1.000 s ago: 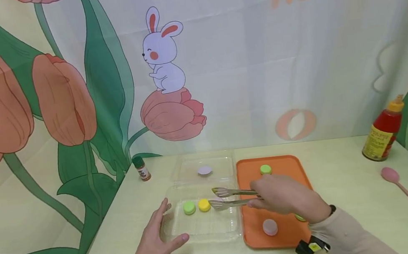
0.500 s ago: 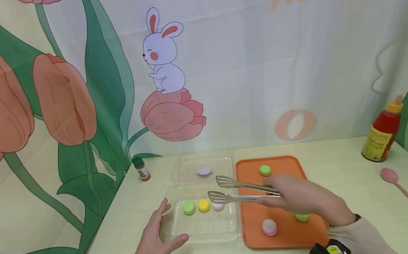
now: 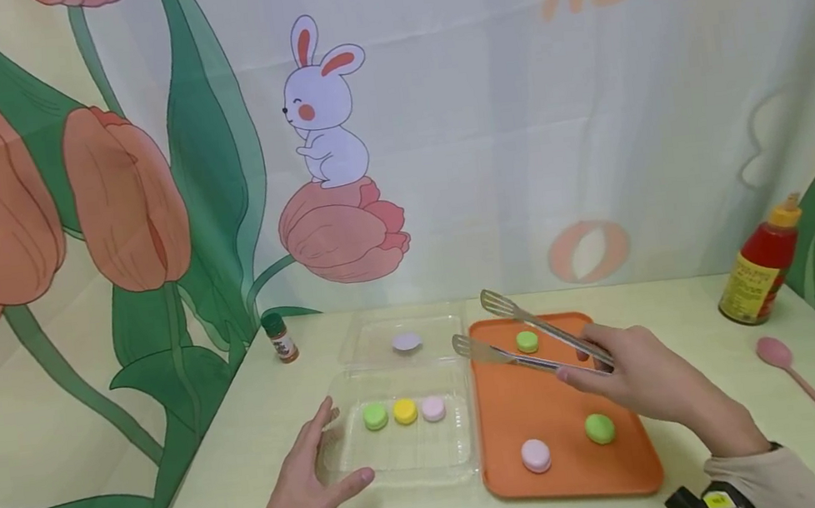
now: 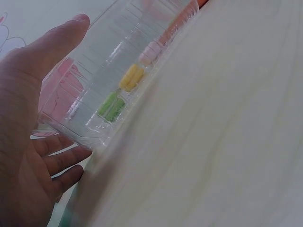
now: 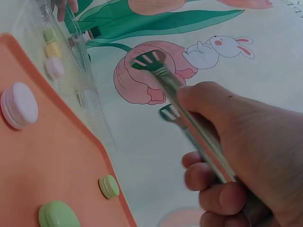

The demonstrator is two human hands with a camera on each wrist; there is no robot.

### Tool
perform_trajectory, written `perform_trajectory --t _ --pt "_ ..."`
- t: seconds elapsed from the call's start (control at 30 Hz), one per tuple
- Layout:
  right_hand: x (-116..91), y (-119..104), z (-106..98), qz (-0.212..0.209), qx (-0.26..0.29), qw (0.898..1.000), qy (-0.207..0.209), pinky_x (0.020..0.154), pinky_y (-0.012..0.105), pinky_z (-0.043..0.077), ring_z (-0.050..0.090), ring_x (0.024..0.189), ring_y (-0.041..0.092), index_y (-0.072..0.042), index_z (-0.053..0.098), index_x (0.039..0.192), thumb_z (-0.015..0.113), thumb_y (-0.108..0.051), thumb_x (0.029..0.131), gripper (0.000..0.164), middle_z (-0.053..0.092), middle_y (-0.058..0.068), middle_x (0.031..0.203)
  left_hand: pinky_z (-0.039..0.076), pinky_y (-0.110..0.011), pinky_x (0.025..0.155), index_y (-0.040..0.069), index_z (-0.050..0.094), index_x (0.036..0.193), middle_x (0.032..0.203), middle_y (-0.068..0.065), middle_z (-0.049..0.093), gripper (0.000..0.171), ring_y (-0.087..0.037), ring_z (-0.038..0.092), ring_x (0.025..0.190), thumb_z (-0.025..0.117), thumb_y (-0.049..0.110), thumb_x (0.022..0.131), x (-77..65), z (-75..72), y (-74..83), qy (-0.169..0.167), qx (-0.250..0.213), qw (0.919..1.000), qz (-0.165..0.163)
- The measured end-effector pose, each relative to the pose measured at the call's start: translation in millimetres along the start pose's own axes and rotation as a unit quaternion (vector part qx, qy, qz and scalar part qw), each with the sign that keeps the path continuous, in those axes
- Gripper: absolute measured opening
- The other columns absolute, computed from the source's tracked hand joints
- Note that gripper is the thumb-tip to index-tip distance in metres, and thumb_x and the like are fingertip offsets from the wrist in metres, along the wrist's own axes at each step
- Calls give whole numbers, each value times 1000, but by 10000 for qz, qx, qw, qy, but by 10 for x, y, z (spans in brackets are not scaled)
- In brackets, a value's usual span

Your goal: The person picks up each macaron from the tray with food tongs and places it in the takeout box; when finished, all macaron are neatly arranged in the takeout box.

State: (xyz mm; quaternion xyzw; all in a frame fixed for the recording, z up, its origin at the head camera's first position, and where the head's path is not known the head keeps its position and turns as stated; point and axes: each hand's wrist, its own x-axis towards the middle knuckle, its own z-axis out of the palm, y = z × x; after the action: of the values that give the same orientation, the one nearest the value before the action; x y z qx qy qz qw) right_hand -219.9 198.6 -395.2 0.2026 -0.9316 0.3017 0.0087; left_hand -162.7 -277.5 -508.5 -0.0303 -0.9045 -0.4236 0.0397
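Note:
My right hand grips metal tongs, their slotted tips spread apart over the back of the orange tray with nothing between them. On that tray lie a pink macaron, a green macaron and another green macaron at the back. My left hand is beside the left wall of a clear plastic container, thumb and fingers spread around its corner. A green macaron, a yellow macaron and a pink macaron sit in a row inside it.
The container's clear lid, bearing a pale oval sticker, lies folded back. A small green-capped spice jar stands at the back left. At the right are a red sauce bottle and a pink spoon. A printed curtain hangs behind.
The right hand and tongs have moved right and back, from over the container to over the tray. The tongs' tips have spread, leaving the pink macaron in the container. The left hand stays put.

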Motion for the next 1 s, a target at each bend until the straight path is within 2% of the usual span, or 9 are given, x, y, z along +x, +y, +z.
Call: perform_trajectory --t 0.2,0.43,0.63,0.8,1.0 --pt "-77 71 -13 -70 140 9952 966 53 28 41 48 58 13 -16 68 110 83 -54 99 42 54 -3 71 35 -62 132 23 24 179 175 -10 44 120 -39 43 161 95 52 87 -5 12 -17 -3 -44 10000 88" --pt "-161 170 -40 80 124 9893 1454 56 28 42 53 65 14 -18 69 127 88 -52 96 49 61 -3 77 35 -62 132 24 23 179 175 -10 44 122 -40 43 161 95 54 86 2 16 -2 -1 -12 10000 9" --pt "-337 351 -89 254 495 9888 1385 55 28 43 56 66 14 -22 64 139 90 -49 95 58 65 0 80 34 -64 132 24 21 179 176 -11 43 124 -41 41 162 94 58 85 6 8 14 -1 33 9999 -98" --pt "-545 573 -126 521 745 9897 1105 55 28 45 58 68 14 -15 62 146 89 -42 97 62 68 1 82 34 -64 131 24 21 179 176 -11 42 123 -41 40 162 94 58 86 12 10 15 -14 51 9999 -112" --pt "-858 909 -87 739 878 9906 742 56 26 44 58 66 13 -6 63 145 90 -30 97 60 70 -1 80 35 -65 131 24 22 179 175 -12 44 121 -41 43 160 93 56 87 11 14 2 -1 47 10000 -54"
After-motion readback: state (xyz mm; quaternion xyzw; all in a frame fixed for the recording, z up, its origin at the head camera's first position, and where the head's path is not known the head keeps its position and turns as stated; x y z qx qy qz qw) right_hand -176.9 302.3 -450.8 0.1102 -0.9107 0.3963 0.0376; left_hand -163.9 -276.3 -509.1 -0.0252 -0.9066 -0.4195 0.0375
